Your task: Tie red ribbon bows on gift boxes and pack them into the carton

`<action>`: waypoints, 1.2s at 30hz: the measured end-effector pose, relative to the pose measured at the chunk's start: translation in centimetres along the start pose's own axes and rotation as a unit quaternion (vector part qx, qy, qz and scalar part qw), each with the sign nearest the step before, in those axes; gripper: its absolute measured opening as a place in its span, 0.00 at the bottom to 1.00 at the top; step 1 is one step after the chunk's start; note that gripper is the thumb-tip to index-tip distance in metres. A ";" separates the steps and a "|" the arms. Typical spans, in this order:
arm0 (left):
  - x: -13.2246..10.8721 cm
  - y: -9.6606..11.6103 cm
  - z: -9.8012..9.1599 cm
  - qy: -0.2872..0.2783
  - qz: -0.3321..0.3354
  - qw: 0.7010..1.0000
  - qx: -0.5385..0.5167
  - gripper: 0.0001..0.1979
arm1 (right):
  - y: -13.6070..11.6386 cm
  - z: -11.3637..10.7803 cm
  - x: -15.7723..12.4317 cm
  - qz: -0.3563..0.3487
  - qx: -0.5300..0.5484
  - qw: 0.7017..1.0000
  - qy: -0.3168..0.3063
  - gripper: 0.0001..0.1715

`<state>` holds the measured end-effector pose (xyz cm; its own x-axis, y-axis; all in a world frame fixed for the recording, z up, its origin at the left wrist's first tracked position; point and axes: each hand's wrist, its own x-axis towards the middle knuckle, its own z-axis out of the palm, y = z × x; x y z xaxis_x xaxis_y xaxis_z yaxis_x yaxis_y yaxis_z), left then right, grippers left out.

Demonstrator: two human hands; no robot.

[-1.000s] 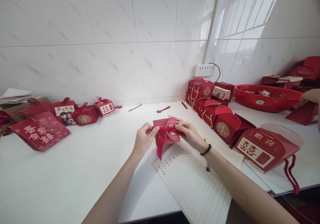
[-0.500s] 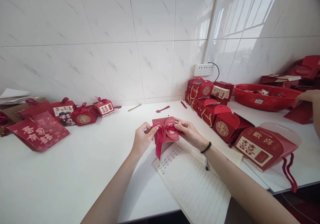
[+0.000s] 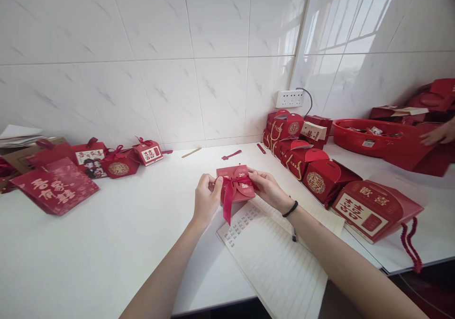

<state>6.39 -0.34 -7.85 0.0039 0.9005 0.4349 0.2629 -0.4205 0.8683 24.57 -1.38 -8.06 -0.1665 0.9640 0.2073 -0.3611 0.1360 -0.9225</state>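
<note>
marbled tiles (image 3: pixel 159 25) rise behind the back edge of a white desk (image 3: pixel 124 243). nearer its front edge, just beyond an open notebook (image 3: pixel 277 267), i see a small red box (image 3: pixel 242 190); left hand (image 3: pixel 206 198) and right hand (image 3: pixel 270 188) have fingers clamped on its ribbon (image 3: pixel 228 204), one either side. toward the right edge, another person's hand (image 3: pixel 441 134) shows by a red basin (image 3: pixel 350 141).

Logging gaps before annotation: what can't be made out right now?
Head view, all:
Inside of the small red box: hidden by its closed top.
Ribbon: detail too small to tell if knotted.
Writing on the notebook: too small to read.
Pen: partly hidden by the right forearm.
Co-worker's hand: blurred, arm cut off by the right edge.
Contents of the red basin: too small to identify.
</note>
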 end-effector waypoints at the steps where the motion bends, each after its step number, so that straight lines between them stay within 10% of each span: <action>1: 0.0 -0.2 0.0 0.012 0.028 0.999 0.021 0.14 | 0.0 0.0 0.0 -0.003 -0.004 1.000 0.001 0.18; 18: 0.2 0.7 -1.1 -0.087 0.104 0.991 -0.001 0.06 | -0.1 0.8 -0.7 -0.087 -0.240 0.965 -0.052 0.17; 23: 0.2 0.8 -0.7 -0.068 0.117 0.990 0.040 0.03 | -0.2 1.6 -1.8 -0.261 -0.342 0.886 0.172 0.12; 25: 0.1 0.7 -0.7 -0.067 0.129 0.988 0.048 0.03 | -0.1 2.4 -2.6 -0.311 -0.402 0.847 0.153 0.14; 28: 0.0 0.6 -0.7 -0.062 0.151 0.984 0.071 0.02 | 0.2 3.6 -3.6 -0.251 -0.506 0.825 -0.010 0.24; 31: -0.1 0.5 -0.7 -0.047 0.173 0.979 0.097 0.02 | 0.5 4.7 -4.0 -0.150 -0.557 0.816 -0.038 0.27; 36: 0.0 0.4 -0.5 -0.037 0.169 0.980 0.100 0.03 | 0.8 5.9 -4.2 0.042 -0.428 0.897 -0.104 0.22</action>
<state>5.96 -0.51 -7.39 0.1910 0.7226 0.6643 0.4182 -0.6722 0.6109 19.60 -6.67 -7.81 -0.3591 0.9280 0.0998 0.4818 0.2759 -0.8317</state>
